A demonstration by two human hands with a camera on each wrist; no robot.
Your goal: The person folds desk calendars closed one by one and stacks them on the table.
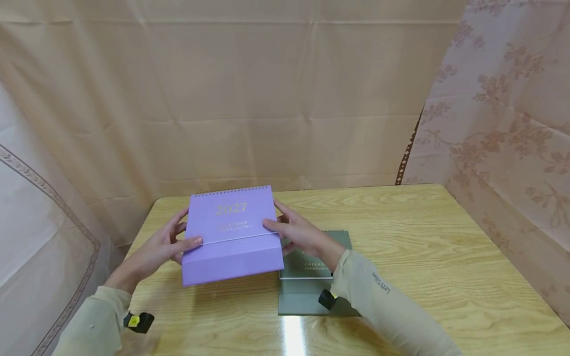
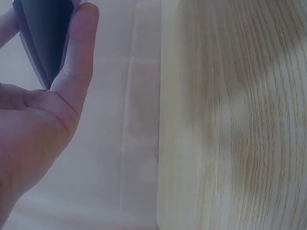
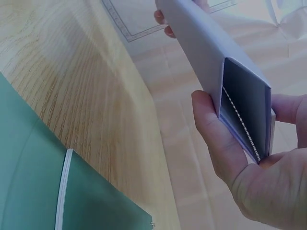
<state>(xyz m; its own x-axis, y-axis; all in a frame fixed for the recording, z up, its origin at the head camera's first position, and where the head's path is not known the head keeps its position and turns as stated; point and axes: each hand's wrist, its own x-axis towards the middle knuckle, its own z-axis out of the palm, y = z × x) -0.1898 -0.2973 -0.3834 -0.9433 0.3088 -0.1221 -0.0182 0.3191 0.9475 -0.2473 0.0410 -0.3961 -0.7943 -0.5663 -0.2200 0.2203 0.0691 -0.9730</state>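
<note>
A lilac spiral-bound 2027 desk calendar (image 1: 231,237) is held just above a pale wooden table (image 1: 423,237), left hand (image 1: 162,247) and right hand (image 1: 298,232) pinching opposite side edges, steadying it level. A green desk calendar (image 1: 311,282) lies flat beneath.

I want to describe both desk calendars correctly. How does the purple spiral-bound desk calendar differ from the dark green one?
The purple spiral-bound desk calendar is gripped at its sides by the left hand and the right hand; the dark green desk calendar lies flat on the wooden table, untouched. The purple one is fully visible, while the green one is partly hidden behind it and the right forearm. Both have a spiral binding, a pale band and a printed cover.
</note>
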